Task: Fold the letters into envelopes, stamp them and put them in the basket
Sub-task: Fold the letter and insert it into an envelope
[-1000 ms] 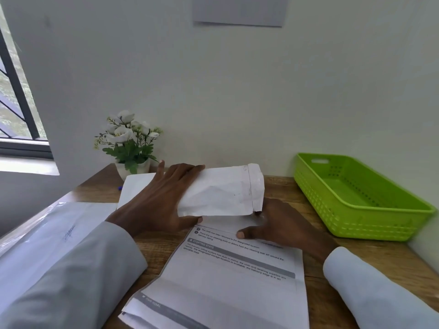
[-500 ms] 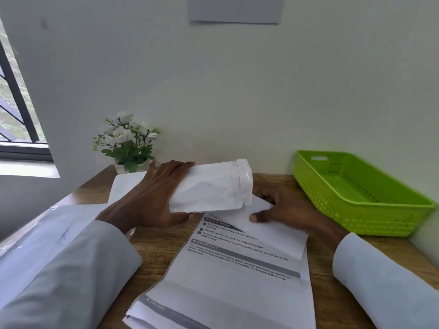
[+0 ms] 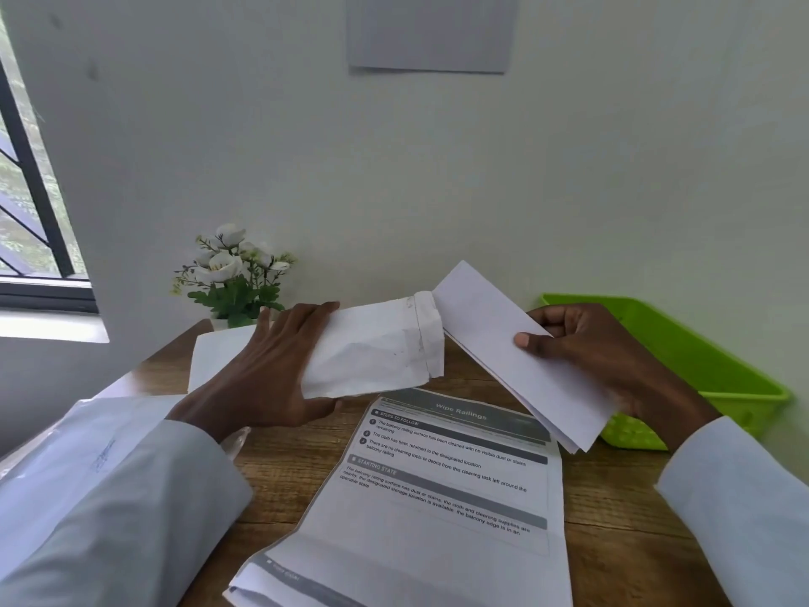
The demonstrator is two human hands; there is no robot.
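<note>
The task stands at an early stage: the left hand [image 3: 262,370] grips a crumpled white paper envelope [image 3: 372,348] with its mouth open, while the right hand [image 3: 586,357] pinches a folded white letter [image 3: 503,343] whose end sits just at that mouth, not yet inserted. Nothing is stamped, more printed sheets [image 3: 437,497] lie unfolded on the wooden table [image 3: 613,519], and the green plastic basket [image 3: 700,357] shows no envelopes in its visible part.

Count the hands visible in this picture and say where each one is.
2. The left hand holds the white envelope above the desk; the right hand pinches a folded letter at the envelope's mouth, in front of the green basket.
</note>
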